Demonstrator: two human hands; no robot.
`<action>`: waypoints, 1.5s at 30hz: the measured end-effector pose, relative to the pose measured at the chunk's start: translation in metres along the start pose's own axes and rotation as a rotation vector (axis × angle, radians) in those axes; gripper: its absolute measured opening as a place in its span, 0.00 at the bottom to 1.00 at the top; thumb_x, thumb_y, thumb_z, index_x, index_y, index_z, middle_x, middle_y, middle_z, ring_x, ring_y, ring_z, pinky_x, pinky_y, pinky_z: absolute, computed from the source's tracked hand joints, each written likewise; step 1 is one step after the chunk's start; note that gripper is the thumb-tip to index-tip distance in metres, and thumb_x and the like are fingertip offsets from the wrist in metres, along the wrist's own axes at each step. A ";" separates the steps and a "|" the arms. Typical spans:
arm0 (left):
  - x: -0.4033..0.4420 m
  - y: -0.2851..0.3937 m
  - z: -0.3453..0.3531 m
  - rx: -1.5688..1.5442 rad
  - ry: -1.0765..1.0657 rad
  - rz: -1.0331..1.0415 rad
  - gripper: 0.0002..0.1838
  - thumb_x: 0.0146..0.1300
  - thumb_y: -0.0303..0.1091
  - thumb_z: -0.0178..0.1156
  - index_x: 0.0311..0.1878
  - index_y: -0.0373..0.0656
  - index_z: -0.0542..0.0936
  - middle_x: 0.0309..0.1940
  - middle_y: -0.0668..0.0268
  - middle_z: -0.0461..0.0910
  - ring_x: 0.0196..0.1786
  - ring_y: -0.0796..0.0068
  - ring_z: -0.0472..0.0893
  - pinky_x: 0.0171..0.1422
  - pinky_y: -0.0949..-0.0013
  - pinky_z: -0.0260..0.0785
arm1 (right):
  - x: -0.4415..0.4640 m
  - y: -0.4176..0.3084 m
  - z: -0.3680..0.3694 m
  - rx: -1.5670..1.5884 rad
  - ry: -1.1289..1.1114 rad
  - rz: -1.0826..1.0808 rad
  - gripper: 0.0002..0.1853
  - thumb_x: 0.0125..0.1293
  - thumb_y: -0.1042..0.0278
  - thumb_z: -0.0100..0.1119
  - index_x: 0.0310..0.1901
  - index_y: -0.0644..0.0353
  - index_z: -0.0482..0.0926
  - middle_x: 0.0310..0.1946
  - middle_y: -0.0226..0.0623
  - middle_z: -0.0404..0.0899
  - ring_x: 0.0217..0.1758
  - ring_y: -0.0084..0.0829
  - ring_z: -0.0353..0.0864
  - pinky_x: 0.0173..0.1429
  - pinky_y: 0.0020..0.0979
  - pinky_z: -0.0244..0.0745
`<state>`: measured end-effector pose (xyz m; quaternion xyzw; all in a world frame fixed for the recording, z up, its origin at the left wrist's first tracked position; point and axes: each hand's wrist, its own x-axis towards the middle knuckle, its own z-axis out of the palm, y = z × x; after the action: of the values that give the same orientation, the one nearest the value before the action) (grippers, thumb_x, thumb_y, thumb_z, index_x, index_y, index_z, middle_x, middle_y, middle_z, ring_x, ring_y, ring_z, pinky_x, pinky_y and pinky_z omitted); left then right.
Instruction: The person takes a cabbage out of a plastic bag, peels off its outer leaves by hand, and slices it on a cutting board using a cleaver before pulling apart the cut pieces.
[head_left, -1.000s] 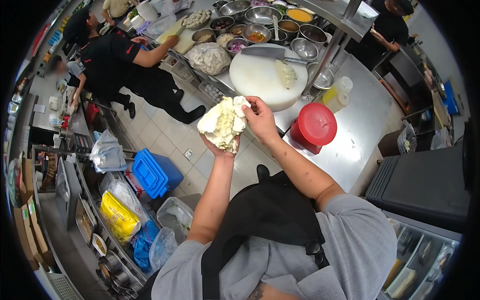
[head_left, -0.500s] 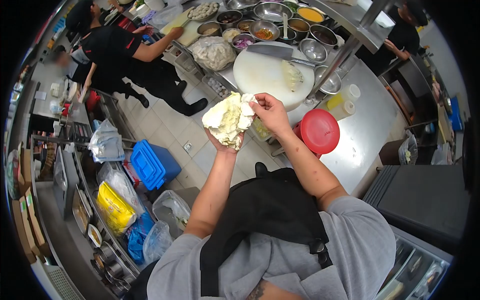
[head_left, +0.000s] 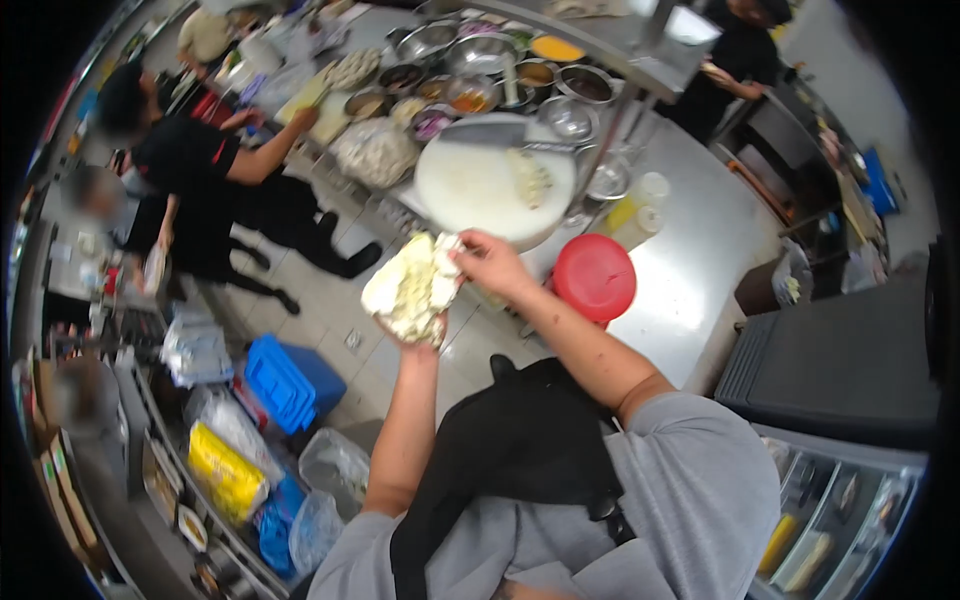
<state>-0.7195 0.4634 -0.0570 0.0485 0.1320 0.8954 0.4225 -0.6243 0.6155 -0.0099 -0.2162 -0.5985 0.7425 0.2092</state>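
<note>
A lumpy, pale yellow-white mass (head_left: pixel 408 290) rests on my left hand (head_left: pixel 418 336), which supports it from below; most of that hand's fingers are hidden under it. My right hand (head_left: pixel 492 266) pinches the upper right edge of the mass between thumb and fingers. Beyond my hands is a round white cutting board (head_left: pixel 470 190) with a cleaver (head_left: pixel 485 133) and a pale, crumbly piece (head_left: pixel 527 180) on it. A red round lid (head_left: pixel 595 278) is to the right of my right hand.
Metal bowls of ingredients (head_left: pixel 470 95) and a plastic bag (head_left: pixel 375 152) stand behind the board. Squeeze bottles (head_left: pixel 638 228) are near a shelf post. A blue bin (head_left: pixel 290 380) sits at left. Co-workers (head_left: pixel 190 155) stand at left and back right (head_left: pixel 730 70).
The camera view has shifted and blurred. My hands still hold the pale mass, my right hand at its edge. Another person's blurred head now shows at the far left.
</note>
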 end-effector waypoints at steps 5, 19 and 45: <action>-0.021 -0.013 0.035 -0.013 0.010 -0.017 0.44 0.72 0.65 0.47 0.77 0.36 0.68 0.75 0.48 0.71 0.74 0.45 0.74 0.76 0.40 0.72 | -0.042 -0.022 -0.008 -0.024 -0.014 0.072 0.17 0.76 0.66 0.64 0.61 0.64 0.80 0.45 0.31 0.86 0.41 0.21 0.84 0.45 0.27 0.82; -0.149 -0.143 0.069 -0.129 -0.002 -0.457 0.44 0.71 0.70 0.51 0.75 0.43 0.72 0.73 0.55 0.75 0.72 0.51 0.77 0.73 0.44 0.75 | -0.262 -0.036 -0.070 -0.091 0.472 -0.092 0.36 0.74 0.53 0.68 0.76 0.61 0.67 0.66 0.49 0.78 0.70 0.37 0.77 0.74 0.36 0.70; -0.192 -0.654 0.219 -0.177 -0.029 -0.774 0.43 0.73 0.69 0.47 0.75 0.41 0.72 0.73 0.52 0.74 0.74 0.45 0.75 0.77 0.38 0.70 | -0.491 -0.089 -0.548 0.127 0.683 -0.287 0.27 0.78 0.72 0.62 0.70 0.58 0.60 0.74 0.44 0.64 0.72 0.35 0.77 0.53 0.27 0.80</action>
<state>-0.0673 0.7563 -0.0236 -0.0288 0.0566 0.6772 0.7331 0.0957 0.7911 0.0082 -0.3520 -0.4710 0.6263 0.5118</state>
